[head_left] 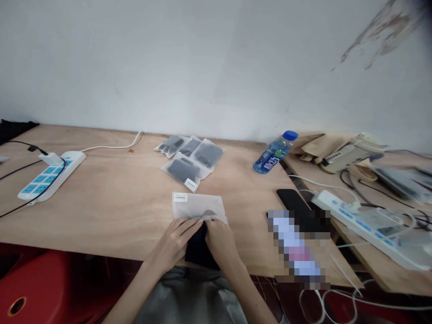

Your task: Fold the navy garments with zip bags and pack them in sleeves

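A frosted plastic bag [194, 205] with a white barcode label lies flat in front of me, its mouth facing me. My left hand [177, 240] rests across the mouth, fingers straight and pressed together on the bag's edge. Curled at the same edge is my right hand [221, 240], its fingertips partly hidden at the bag's opening. Between my hands a dark folded cloth [201, 252] reaches from the bag's mouth to the table's front edge. Beyond the bag lie several filled frosted bags [184, 170] with dark contents, overlapping one another.
A white power strip [56, 177] with blue sockets lies at left. On the right are a blue-capped bottle [275, 153], a dark phone-like object [293, 202] and a pixelated area. Another power strip [364, 225], cables and paper bags [312, 146] lie farther right. A red stool [33, 288] stands lower left.
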`<state>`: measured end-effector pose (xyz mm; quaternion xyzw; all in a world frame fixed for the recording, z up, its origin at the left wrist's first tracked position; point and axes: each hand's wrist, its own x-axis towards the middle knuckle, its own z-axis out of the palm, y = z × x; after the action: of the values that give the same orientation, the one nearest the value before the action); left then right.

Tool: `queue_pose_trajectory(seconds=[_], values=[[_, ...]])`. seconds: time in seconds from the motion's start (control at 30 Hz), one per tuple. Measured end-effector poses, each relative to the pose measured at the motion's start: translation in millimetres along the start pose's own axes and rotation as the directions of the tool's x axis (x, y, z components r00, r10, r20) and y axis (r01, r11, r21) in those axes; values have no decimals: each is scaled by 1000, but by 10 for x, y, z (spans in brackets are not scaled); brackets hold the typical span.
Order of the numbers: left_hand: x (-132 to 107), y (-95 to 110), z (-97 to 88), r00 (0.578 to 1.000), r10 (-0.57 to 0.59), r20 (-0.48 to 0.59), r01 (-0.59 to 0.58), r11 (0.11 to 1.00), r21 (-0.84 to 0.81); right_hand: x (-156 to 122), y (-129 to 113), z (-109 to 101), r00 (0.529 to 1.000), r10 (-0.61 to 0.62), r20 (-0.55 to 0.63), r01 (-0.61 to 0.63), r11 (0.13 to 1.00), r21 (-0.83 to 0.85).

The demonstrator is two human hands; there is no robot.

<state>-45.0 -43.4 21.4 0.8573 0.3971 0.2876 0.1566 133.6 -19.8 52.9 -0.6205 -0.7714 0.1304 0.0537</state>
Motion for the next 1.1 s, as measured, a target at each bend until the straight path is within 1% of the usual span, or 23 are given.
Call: queue_pose_trajectory(seconds=[0.07,0.13,0.17,0.23,0.3,0.37,0.43,0.5,0.57,0.6,0.63,0.7,0.8,0.9,1.0,1.1], values=[[-2,4,39,1000,4,-24,-3,999,49,20,5,10,999,42,-18,-43,999,-8],[-4,22,73,997,-26,-73,33,994,107,28,30,29,999,26,-38,-26,1000,6],[-6,37,86,994,-55,-99,69,987,142,28,48,38,999,-16,-43,17,1000,22],[-10,75,105,983,-120,-142,149,965,217,18,95,52,988,-147,-53,150,987,60],[-15,112,123,975,-162,-155,200,939,279,-13,149,57,958,-274,-82,282,954,103],[-15,139,145,974,-174,-143,211,927,312,-75,204,58,927,-342,-152,363,921,143],[-10,154,166,978,-178,-110,203,929,310,-174,255,57,895,-365,-257,414,894,172],[0,170,167,980,-185,-74,198,937,288,-310,293,61,853,-358,-380,445,879,172],[14,197,128,981,-187,-43,192,948,254,-469,305,75,805,-336,-489,460,874,155],[23,217,92,983,-183,-29,185,956,229,-548,298,89,787,-322,-526,459,876,150],[33,239,49,985,-172,-17,172,965,197,-621,284,107,779,-306,-547,451,880,149],[65,286,-41,991,-136,-5,136,984,115,-735,239,159,791,-271,-548,415,897,154],[146,326,-107,992,-122,-43,122,992,11,-800,173,255,838,-235,-493,344,928,142],[247,296,-48,986,-158,-60,159,987,17,-773,158,321,869,-254,-424,323,941,98],[324,206,55,988,-152,-5,152,985,75,-715,204,330,884,-287,-369,330,942,58],[353,118,109,989,-138,55,133,987,94,-638,285,303,880,-333,-338,364,931,32]])
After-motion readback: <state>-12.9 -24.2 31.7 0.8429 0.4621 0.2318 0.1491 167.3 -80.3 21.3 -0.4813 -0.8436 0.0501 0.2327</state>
